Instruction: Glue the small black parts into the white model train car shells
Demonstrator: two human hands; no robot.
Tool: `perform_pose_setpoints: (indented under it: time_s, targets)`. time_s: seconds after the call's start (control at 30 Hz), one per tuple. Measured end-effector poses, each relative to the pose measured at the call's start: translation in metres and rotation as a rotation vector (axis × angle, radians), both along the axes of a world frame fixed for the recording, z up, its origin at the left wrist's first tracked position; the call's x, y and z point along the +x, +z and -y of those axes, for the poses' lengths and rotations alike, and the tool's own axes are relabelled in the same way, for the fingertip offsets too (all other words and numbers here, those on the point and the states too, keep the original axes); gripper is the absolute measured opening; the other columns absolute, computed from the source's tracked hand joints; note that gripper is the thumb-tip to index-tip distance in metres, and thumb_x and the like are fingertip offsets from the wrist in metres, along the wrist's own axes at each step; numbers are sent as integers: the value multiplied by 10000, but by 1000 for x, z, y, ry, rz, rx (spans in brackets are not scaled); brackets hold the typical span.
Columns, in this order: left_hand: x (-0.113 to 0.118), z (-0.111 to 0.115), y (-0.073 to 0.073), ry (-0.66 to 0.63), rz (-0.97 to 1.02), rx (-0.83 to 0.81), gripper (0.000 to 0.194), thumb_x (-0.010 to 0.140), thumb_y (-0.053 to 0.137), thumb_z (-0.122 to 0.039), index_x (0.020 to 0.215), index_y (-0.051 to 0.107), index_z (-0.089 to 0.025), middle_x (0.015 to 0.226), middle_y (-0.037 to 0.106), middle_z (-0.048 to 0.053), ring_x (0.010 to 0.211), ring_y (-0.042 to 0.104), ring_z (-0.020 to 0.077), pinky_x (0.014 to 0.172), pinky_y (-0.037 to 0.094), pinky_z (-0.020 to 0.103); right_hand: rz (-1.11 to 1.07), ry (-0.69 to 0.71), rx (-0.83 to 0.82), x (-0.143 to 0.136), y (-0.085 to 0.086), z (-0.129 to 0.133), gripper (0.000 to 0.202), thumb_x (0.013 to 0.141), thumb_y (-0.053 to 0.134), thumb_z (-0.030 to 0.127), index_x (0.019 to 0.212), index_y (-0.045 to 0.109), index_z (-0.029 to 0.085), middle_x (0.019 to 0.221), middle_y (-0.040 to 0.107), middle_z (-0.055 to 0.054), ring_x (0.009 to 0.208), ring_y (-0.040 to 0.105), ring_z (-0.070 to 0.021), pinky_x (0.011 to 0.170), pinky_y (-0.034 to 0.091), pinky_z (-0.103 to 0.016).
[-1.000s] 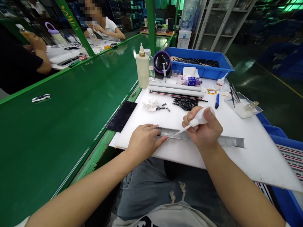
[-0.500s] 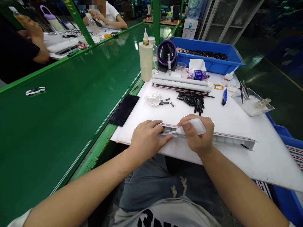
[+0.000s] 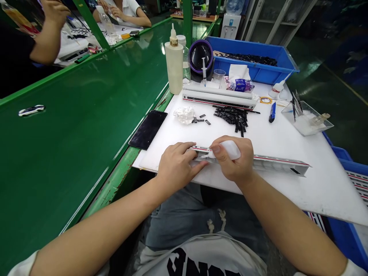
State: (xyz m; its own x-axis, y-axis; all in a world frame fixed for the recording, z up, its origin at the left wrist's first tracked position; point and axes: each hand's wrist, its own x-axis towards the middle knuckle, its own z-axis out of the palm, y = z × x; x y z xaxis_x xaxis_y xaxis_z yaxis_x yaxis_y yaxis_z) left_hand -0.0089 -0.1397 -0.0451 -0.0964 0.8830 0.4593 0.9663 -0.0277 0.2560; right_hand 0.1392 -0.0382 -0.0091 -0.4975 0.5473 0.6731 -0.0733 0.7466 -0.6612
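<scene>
A long white model train car shell [image 3: 281,165], with a red stripe and a hollow side showing, lies across the front of the white board. My left hand [image 3: 176,163] grips its left end between fingers and thumb. In my right hand [image 3: 237,159] is a small white glue bottle [image 3: 230,150], tilted so that its thin nozzle points left into the hollow of the shell. The nozzle tip is close to my left fingers; whether it touches the shell I cannot tell. Behind the hands lies a pile of small black pieces [image 3: 232,118].
Crumpled tissue [image 3: 184,115], another train shell [image 3: 218,96], a large squeeze bottle [image 3: 174,67] and a blue bin [image 3: 247,71] stand farther back. A blue cutter [image 3: 272,112] and a clear tray [image 3: 310,119] lie right. The green conveyor [image 3: 86,134] runs left; co-workers sit beyond.
My right hand and the glue bottle have shifted slightly left along the shell, toward my left hand. My left hand keeps its hold. The view has tilted a little.
</scene>
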Motion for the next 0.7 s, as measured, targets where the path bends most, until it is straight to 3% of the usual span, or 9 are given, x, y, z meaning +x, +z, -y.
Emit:
perform_pose_setpoints:
  time_s: [0.7]
  targets:
    - [1,0,-1,8,-18,9,307,854,633,-490,830,727,-199,1138,712,82,983,660,267,832,514,418,13,-13,41,-1,0,0,226,888,585,268,688,639,179,623,669,-21,543,588,-129,536,451,-262]
